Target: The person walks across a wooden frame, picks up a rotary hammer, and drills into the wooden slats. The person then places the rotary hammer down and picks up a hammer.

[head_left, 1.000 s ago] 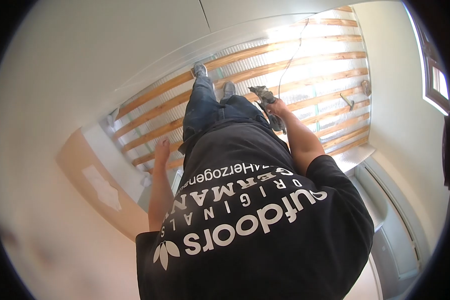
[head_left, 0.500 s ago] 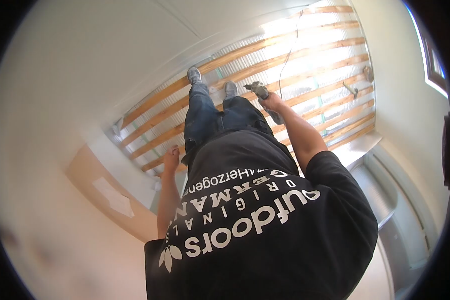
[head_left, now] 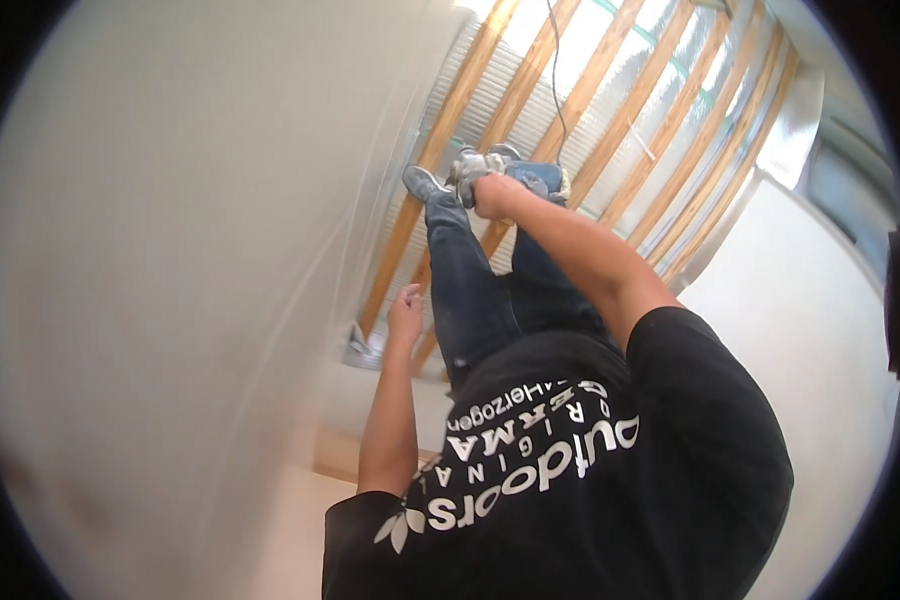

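Note:
My right hand (head_left: 494, 196) is wrapped round a dusty, greyish corded power tool (head_left: 467, 165), held out in front of my legs above the wooden battens (head_left: 450, 100). Its exact kind does not show clearly. A dark cable (head_left: 557, 90) runs from near the tool up over the battens. My left hand (head_left: 405, 318) hangs beside my left thigh, close to the pale wall. Its fingers are curled in, and whether anything small is between them cannot be seen.
Silvery foil (head_left: 625, 110) lies between and beneath the parallel battens. A thin light-coloured object (head_left: 642, 142) lies across them on the right. The smooth wall (head_left: 190, 200) rises along the left. My shoe (head_left: 426, 184) is on the battens near that wall.
My right hand has swung inward with the power tool, to in front of my legs. My view has turned, so the battens now run more steeply and the wall fills the left side.

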`<state>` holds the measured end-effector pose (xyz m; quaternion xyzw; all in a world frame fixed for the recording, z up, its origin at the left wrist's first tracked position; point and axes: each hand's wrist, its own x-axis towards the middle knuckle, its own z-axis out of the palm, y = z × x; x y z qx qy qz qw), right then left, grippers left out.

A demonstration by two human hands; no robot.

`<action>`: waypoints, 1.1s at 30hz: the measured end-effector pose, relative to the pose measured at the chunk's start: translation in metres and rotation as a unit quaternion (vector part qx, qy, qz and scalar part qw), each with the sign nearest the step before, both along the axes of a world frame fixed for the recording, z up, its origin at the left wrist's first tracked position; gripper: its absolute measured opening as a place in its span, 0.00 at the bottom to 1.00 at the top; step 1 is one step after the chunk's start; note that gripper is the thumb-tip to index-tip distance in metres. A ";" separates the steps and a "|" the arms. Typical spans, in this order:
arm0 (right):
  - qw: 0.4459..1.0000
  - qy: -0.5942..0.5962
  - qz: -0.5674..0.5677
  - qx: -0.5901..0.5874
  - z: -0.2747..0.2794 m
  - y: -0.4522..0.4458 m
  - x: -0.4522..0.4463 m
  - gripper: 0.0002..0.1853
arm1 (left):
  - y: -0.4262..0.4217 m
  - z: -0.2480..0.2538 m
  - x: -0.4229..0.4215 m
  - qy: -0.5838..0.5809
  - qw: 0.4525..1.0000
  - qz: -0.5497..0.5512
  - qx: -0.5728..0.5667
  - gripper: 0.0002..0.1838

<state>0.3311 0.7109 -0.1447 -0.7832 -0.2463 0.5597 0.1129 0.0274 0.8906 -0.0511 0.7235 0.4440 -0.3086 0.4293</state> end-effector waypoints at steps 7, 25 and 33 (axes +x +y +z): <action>0.995 0.052 -0.083 -0.024 -0.084 0.054 -0.039 0.14 | 0.003 -0.123 0.069 0.069 0.985 -0.158 -0.008 0.16; 0.988 0.076 -0.132 0.031 -0.166 0.061 -0.097 0.09 | -0.065 -0.182 0.062 0.007 0.956 -0.258 0.143 0.10; 0.987 0.064 -0.146 0.029 -0.174 0.070 -0.104 0.10 | -0.072 -0.182 0.059 -0.022 0.949 -0.263 0.173 0.08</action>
